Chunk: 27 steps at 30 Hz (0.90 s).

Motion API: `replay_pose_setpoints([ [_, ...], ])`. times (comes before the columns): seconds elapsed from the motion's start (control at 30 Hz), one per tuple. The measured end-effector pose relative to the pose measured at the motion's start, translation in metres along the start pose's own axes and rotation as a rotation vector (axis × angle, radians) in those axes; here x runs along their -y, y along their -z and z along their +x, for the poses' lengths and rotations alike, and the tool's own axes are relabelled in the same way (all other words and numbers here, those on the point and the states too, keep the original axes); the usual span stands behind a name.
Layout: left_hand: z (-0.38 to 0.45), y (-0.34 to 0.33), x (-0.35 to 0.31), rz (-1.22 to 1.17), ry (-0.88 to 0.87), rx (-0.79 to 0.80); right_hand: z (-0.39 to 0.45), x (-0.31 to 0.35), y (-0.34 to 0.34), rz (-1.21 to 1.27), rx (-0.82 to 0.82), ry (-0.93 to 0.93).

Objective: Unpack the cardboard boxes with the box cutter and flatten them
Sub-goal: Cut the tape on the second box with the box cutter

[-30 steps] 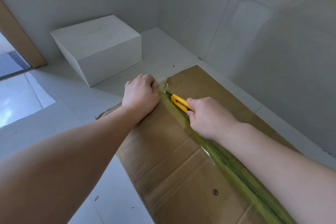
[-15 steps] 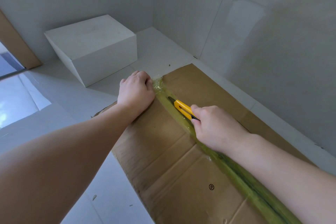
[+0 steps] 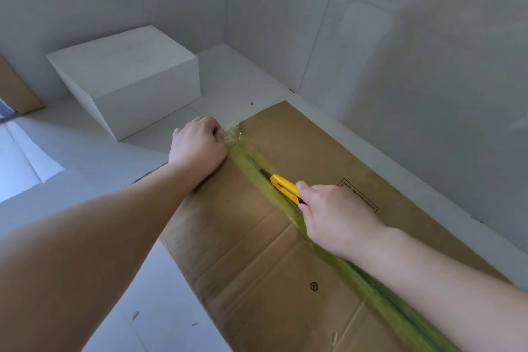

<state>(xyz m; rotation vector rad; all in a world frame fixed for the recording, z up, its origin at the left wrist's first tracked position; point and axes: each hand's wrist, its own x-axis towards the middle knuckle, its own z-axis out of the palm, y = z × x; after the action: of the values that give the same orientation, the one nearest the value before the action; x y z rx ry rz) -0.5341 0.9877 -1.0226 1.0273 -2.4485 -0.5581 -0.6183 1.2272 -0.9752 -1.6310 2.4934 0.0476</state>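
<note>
A large brown cardboard box [image 3: 251, 243] lies on the white floor, its top seam covered by a strip of yellowish-green tape [image 3: 251, 160] running from the far edge toward me. My left hand [image 3: 198, 144] has its fingers curled over the box's far edge, just left of the tape's end. My right hand [image 3: 334, 217] grips a yellow box cutter [image 3: 284, 187], whose dark blade tip sits in the taped seam a short way behind the left hand.
A white rectangular block [image 3: 128, 77] stands on the floor beyond the left hand. Glossy white tiled walls [image 3: 400, 94] close off the right side and back. A brown door frame [image 3: 17, 91] shows at far left.
My right hand has drawn the box cutter back along the taped seam toward me, away from the left hand, which has stayed at the box's far edge.
</note>
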Motion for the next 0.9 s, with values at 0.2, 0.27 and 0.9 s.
replay_pose_setpoints([
  [0.2, -0.016, 0.008, -0.011, 0.033, -0.379, 0.028, 0.000, 0.004, -0.010, -0.033, -0.030, -0.019],
  [0.27, -0.020, 0.007, -0.019, 0.060, -0.552, 0.193, -0.001, 0.003, -0.010, -0.021, -0.038, -0.030],
  [0.9, -0.026, -0.002, -0.033, 0.148, -0.564, 0.439, -0.014, 0.002, -0.014, -0.035, -0.003, -0.048],
])
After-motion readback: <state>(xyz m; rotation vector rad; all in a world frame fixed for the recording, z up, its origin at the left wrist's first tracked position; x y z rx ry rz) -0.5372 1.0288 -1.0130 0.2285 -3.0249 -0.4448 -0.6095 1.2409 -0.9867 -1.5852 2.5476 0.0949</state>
